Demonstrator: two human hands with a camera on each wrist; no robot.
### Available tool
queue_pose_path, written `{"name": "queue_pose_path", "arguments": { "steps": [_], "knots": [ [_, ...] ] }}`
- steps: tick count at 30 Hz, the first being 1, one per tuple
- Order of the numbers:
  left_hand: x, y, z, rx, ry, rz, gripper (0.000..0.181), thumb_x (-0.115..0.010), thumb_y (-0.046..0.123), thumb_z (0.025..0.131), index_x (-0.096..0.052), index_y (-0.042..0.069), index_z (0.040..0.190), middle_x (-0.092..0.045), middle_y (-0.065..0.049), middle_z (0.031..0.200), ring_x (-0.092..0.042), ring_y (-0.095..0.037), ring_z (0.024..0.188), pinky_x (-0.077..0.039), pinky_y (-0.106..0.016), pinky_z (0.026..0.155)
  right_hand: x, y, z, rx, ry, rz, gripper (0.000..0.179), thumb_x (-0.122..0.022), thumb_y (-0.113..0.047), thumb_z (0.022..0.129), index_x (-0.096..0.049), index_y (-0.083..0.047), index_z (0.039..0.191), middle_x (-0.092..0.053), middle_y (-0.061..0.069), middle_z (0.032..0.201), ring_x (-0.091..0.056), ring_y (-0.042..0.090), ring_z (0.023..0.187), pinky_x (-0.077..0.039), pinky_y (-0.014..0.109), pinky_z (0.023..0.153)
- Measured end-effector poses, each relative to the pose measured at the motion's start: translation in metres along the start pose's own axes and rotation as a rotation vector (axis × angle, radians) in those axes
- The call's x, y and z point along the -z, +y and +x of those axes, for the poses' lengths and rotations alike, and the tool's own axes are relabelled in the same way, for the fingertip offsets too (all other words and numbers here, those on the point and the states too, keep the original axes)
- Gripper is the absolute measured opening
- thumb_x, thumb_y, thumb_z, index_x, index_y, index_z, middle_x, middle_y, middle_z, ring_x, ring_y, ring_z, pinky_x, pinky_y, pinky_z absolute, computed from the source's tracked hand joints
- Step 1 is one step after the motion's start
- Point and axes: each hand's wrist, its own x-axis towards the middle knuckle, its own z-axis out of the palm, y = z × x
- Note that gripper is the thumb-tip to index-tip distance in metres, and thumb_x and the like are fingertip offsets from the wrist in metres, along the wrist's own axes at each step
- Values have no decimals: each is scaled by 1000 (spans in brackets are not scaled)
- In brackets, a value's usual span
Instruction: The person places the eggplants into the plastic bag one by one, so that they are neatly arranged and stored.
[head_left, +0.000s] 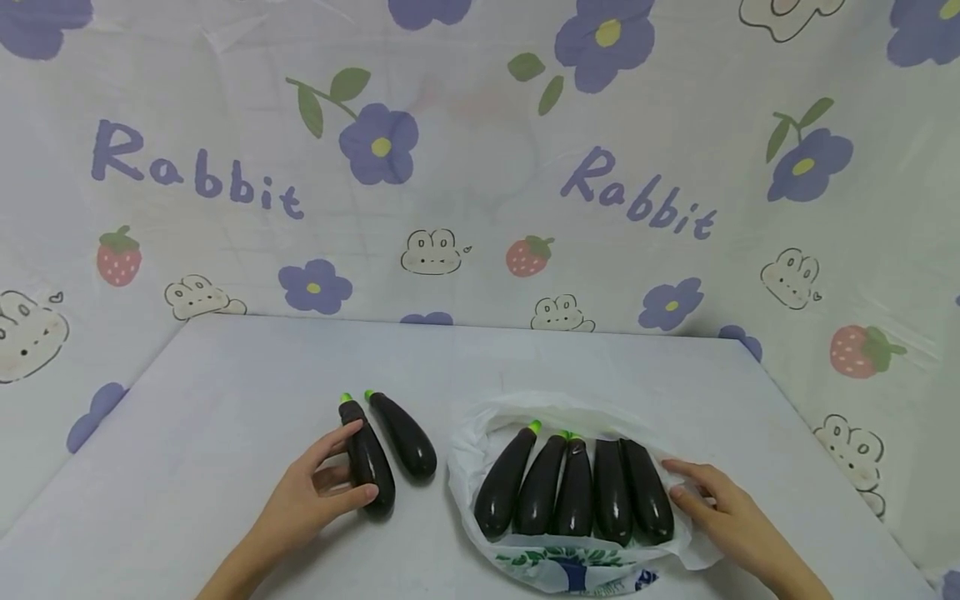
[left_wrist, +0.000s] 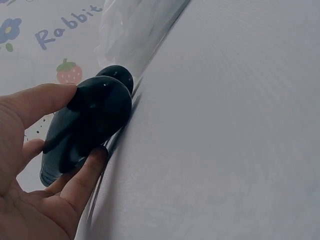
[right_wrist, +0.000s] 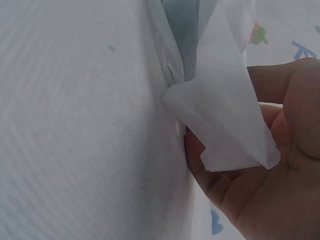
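Observation:
My left hand (head_left: pixel 318 483) grips a dark purple eggplant (head_left: pixel 372 467), thumb on one side and fingers on the other. The left wrist view shows the rounded end of this eggplant (left_wrist: pixel 92 117) between thumb and fingers, close to the table. Just right of it, a second eggplant (head_left: pixel 405 437) lies on the table. Several more eggplants (head_left: pixel 537 492) lie side by side in an opened white plastic bag (head_left: pixel 480 412). At the bag's right edge, my right hand (head_left: pixel 723 508) holds the thin plastic (right_wrist: pixel 225 120) between thumb and fingers.
A white table (head_left: pixel 247 400) carries everything. Behind it hangs a pale cloth (head_left: pixel 480 167) printed with flowers, rabbits and strawberries. Green and blue print (head_left: pixel 573 571) marks the bag's near side.

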Motion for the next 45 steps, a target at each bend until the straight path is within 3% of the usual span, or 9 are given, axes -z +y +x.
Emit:
{"name": "queue_pose_path", "arguments": {
  "steps": [11,22,45],
  "knots": [
    [0,-1,-1,-20,-4,-27,78,-81,4,81,-43,14,148,-42,-21,141,-62,-31,110,-52,-32,87,1,0,0,8,-2,13,55,-55,-39,101,-48,-5,144,-44,27,141,-44,50,125,-42,63,92],
    [1,1,-1,50,-6,6,78,-82,11,81,-43,19,148,-40,-20,144,-60,-31,114,-50,-30,89,1,-1,-1,-12,-19,26,58,-55,-42,100,-47,-6,145,-43,26,142,-46,47,123,-43,63,91],
    [-1,3,0,34,-3,10,79,-83,9,80,-44,19,148,-40,-21,144,-59,-34,113,-51,-32,90,1,0,-1,-9,-10,22,57,-56,-41,101,-47,-6,145,-42,27,142,-44,48,124,-42,64,91]
  ]
}}
